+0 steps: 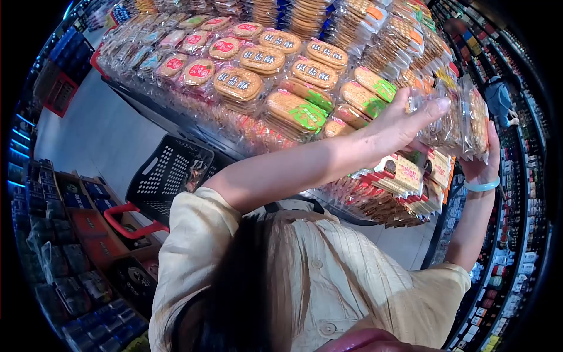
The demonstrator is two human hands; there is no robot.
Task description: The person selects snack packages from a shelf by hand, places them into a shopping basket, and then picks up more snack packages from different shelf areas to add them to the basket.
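Observation:
My left hand [404, 120] reaches across the display to the right, its thumb lying along a clear-wrapped stack of biscuit packs [443, 126]. Its other fingers are mostly hidden behind the wrapping. My right hand [484, 161], with a pale bangle [482, 185] on the wrist, is wrapped round the outer end of the same packs from below and the right. Held between both hands, the packs stand on edge above the right end of the display. Just below them are cream-coloured biscuit packs [407, 170]. Green-labelled oval biscuits [296, 111] lie left of my left hand.
Piled biscuit packs [237, 83] cover the display, with taller stacks [305, 17] behind. A black shopping basket [167, 170] with a red handle [132, 226] stands at left, containing something. Stocked shelves [510, 234] line the right; boxed goods [94, 234] fill the lower left.

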